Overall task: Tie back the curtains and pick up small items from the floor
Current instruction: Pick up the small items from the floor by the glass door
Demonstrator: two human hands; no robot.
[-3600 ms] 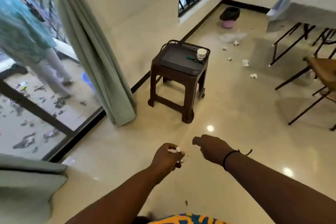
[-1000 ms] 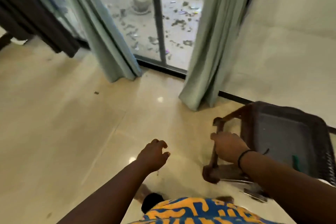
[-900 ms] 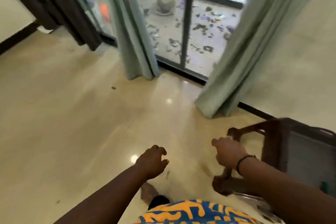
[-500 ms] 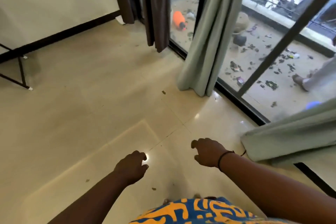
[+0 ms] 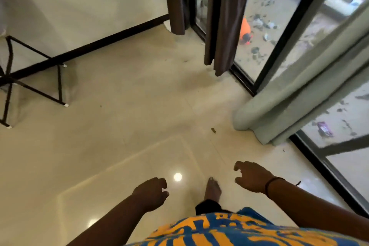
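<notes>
Since a moment ago the view has swung left, and the brown stool is gone from sight. Both hands hang over the floor [image 5: 119, 126], the left hand [image 5: 150, 192] loosely curled and empty, the right hand [image 5: 251, 175] spread and empty. The grey-green curtain [image 5: 295, 94] hangs untied by the glass door, a small scrap [image 5: 213, 130] just beside its hem.

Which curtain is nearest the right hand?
The pale green curtain, bunched on the floor just beyond the right hand; the dark brown curtains hang farther back.
</notes>
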